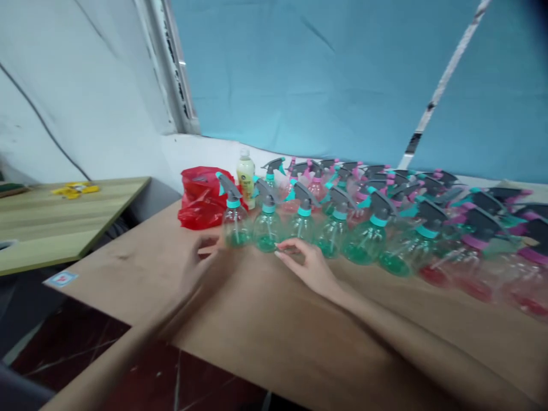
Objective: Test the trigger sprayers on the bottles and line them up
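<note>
Clear spray bottles with grey and teal heads stand in a row on the brown table [274,302]. My left hand [201,260] is curved, thumb and fingers apart, just left of the leftmost bottle [235,225], which has green liquid inside. In front of the second bottle [268,228] is my right hand [303,262], its thumb and fingertips close together but with a gap between them. Neither hand shows anything in its grasp. Farther right, bottles with pink collars [471,257] hold red liquid.
A red plastic bag [201,200] lies behind my left hand, beside a pale yellow-green bottle [245,177]. More sprayers crowd the back right, near the blue curtain [342,80]. Yellow items [75,190] lie on a wooden table [51,222] at left.
</note>
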Demonstrator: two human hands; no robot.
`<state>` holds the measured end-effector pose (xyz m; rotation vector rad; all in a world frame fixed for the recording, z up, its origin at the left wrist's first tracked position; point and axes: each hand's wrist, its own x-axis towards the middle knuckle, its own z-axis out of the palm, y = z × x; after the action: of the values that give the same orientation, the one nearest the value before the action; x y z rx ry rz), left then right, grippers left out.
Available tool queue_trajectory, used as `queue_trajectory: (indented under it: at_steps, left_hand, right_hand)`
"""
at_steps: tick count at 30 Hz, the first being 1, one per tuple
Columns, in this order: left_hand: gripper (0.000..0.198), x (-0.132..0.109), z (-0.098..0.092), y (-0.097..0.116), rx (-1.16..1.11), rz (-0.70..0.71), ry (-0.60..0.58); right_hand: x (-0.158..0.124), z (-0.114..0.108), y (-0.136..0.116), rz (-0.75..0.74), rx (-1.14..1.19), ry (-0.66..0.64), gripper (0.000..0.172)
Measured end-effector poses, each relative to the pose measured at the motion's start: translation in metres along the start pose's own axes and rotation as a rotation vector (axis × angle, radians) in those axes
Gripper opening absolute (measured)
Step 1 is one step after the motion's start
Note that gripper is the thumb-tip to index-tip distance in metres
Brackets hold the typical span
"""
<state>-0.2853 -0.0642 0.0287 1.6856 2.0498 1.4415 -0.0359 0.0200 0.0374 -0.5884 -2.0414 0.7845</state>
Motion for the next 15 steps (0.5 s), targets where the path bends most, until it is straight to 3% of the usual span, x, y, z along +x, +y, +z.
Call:
queue_trajectory:
  at_steps: [3,7,15]
  left_hand:
    - [0.060,0.025,0.004,-0.016,0.022,-0.009,0.067]
    - [0.076,0.049,0.019,-0.023,0.057,0.058,0.028]
    - [0.078,0.057,0.029,-0.024,0.058,0.117,-0.003]
  right_hand:
    - [0.010,0.017,-0.005,0.001,0.017,-0.014,0.014]
    - [0.016,0.031,-0.009,-0.021,0.018,-0.043,0.015]
    - [0.014,0.038,-0.002,-0.082,-0.031,-0.049,0.016]
